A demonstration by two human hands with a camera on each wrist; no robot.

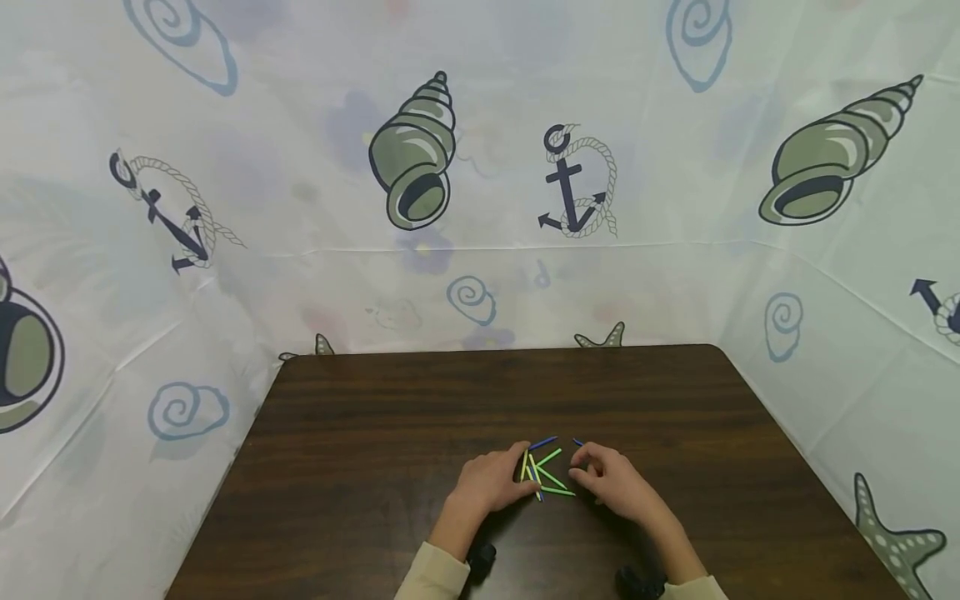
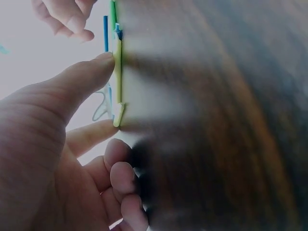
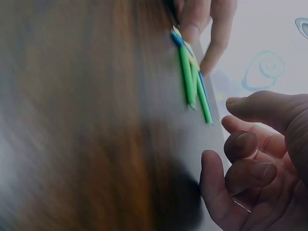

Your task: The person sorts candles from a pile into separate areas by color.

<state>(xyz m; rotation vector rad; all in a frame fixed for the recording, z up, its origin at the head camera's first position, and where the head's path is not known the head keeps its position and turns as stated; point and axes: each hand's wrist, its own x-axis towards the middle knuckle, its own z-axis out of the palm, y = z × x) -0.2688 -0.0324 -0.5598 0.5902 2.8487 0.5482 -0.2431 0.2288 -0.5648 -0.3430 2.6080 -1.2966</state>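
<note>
At lower centre frame, I judge I'm arranging sticks (image 1: 552, 477) on the bench (image 1: 360, 467): left hand (image 1: 491, 482) spread over them, right hand (image 1: 613, 482) loosely curled, apparently empty. Next calls for a light pinch.

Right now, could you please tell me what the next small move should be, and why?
I would probably use the right hand to draw the partly hidden blue stick just beyond it toward the green sticks: that stick shows apart from the cluster, right beside those fingers, while the left hand is occupied touching the yellow sticks.
</note>
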